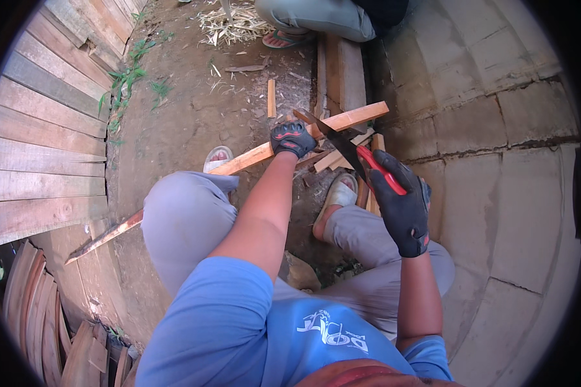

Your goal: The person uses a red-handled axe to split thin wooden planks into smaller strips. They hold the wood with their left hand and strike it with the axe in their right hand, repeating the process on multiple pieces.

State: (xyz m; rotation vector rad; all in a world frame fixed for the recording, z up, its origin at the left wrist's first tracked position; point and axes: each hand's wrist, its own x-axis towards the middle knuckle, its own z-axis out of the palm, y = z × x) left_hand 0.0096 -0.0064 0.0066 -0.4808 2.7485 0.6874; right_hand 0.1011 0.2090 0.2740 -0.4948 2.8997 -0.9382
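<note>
My left hand (294, 138), in a black glove with red marks, is closed around a long wooden strip (245, 159). The strip slants from beside my left knee up to the right, where its far end sticks out past the saw. In my right hand (403, 206), also gloved in black, is the red handle of a handsaw (343, 146). Its dark blade lies across the strip just right of my left hand, the tip pointing up and left. How deep the teeth sit in the wood cannot be made out.
Short wood pieces (335, 160) lie beneath the strip, and a small offcut (272, 99) rests on the dirt. Another person's sandalled foot (284, 40) is at the top, near pale shavings (234, 26). A plank wall (45, 151) stands left; a block wall (478, 122) stands right.
</note>
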